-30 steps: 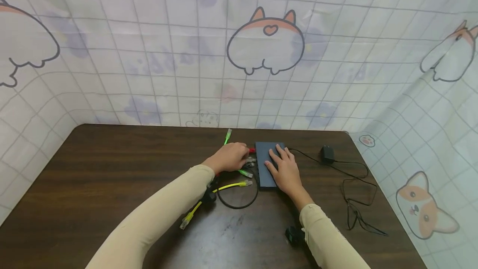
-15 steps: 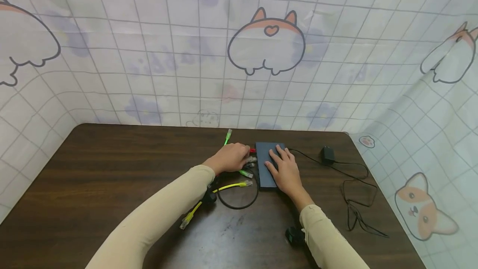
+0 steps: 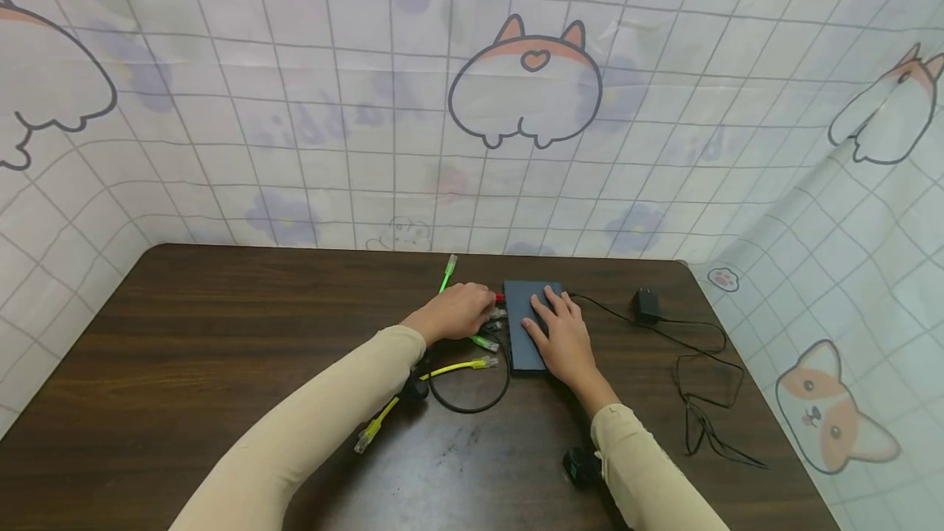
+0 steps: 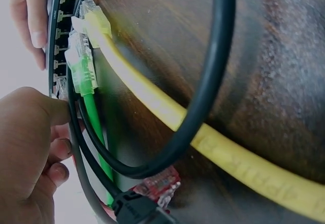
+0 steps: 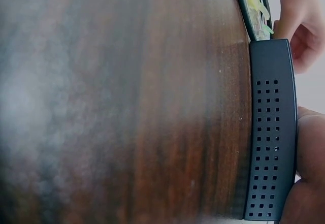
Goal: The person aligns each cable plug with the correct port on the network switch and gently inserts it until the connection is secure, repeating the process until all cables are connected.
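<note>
A dark blue-grey network switch [image 3: 525, 342] lies on the table, its row of ports [image 4: 62, 41] facing left. My left hand [image 3: 456, 310] is at the far end of that port side, its fingers pinching a red network cable [image 3: 499, 297] whose plug is right at the switch. My right hand [image 3: 566, 340] rests on top of the switch with its fingers spread. Near the ports lie a green cable plug [image 4: 81, 74], a yellow cable plug [image 4: 97, 25] and a clear plug [image 3: 498, 314]. The switch's vented side [image 5: 266, 148] shows in the right wrist view.
A black cable loop [image 3: 472, 410] and a yellow cable [image 3: 379, 423] lie before the left hand. A black power adapter [image 3: 646, 306] and its tangled cord [image 3: 701, 416] are at the right. The brown table [image 3: 221, 334] meets a patterned cloth [image 3: 354, 105] behind.
My left hand has edged very slightly right toward the switch with the red cable. The right hand stays in place on top of the switch.
</note>
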{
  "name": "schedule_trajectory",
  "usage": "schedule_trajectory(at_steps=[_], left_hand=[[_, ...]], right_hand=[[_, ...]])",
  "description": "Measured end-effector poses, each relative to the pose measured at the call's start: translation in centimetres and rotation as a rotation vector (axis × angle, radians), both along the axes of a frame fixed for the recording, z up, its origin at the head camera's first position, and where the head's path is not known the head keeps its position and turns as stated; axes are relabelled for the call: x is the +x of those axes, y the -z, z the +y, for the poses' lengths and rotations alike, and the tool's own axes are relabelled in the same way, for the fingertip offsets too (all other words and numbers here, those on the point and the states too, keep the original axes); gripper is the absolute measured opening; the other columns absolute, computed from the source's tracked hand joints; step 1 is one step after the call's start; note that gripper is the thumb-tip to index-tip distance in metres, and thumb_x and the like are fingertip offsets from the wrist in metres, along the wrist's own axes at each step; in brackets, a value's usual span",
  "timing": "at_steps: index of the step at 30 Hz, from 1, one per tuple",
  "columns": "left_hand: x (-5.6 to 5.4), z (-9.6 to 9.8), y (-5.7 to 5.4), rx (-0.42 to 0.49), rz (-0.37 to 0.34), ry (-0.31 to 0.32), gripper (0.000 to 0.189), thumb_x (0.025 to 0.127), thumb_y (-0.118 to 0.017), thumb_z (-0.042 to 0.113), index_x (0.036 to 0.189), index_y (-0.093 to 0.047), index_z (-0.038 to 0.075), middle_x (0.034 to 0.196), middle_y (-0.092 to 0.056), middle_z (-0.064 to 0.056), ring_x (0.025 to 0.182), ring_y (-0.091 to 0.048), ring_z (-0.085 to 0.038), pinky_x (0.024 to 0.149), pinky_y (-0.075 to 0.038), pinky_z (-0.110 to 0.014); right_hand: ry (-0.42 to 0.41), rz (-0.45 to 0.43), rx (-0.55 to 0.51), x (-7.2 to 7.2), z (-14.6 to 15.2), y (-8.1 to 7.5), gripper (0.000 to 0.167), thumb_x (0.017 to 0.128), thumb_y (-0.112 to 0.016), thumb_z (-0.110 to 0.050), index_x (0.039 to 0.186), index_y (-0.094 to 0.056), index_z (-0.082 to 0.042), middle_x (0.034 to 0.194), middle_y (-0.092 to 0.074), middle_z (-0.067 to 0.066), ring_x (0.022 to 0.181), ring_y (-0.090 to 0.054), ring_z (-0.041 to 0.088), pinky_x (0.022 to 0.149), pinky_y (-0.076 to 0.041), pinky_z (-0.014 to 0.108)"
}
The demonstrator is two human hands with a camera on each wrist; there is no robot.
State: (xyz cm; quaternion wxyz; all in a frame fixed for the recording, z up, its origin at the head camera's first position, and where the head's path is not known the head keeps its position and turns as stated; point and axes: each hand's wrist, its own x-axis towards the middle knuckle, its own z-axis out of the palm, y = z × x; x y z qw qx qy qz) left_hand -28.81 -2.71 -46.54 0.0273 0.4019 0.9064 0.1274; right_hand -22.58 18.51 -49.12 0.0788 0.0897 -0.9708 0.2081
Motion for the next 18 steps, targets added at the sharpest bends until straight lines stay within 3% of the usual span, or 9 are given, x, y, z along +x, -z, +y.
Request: schedule_trajectory(at_steps=[8,18], left_hand=[[-0.16,0.17,0.53,-0.011,0.033,-0.001,0.009,0.096,-0.06,0.017,0.102,-0.064,0.011,0.096,-0.064,-0.003,0.076,-0.061,-0.014,0.069,-0.051,-0.028],[-0.24,0.26,0.79,-0.02,0.069,0.004,0.009,0.097,-0.059,0.017,0.103,-0.061,0.012,0.097,-0.063,-0.003,0.076,-0.06,-0.015,0.069,-0.05,-0.03]], right_hand=[[0.0,0.0,-0.002,0.08,0.07,-0.04,0.052,0.098,-0.055,-0.036,0.142,-0.05,-0.009,0.153,-0.037,0.019,0.143,-0.026,0.044,0.112,-0.027,0.06],[0.001,-0.008,0.0,0.04,-0.01,0.0,0.052,0.098,-0.054,-0.037,0.142,-0.049,-0.01,0.153,-0.036,0.018,0.144,-0.025,0.043,0.113,-0.027,0.059]])
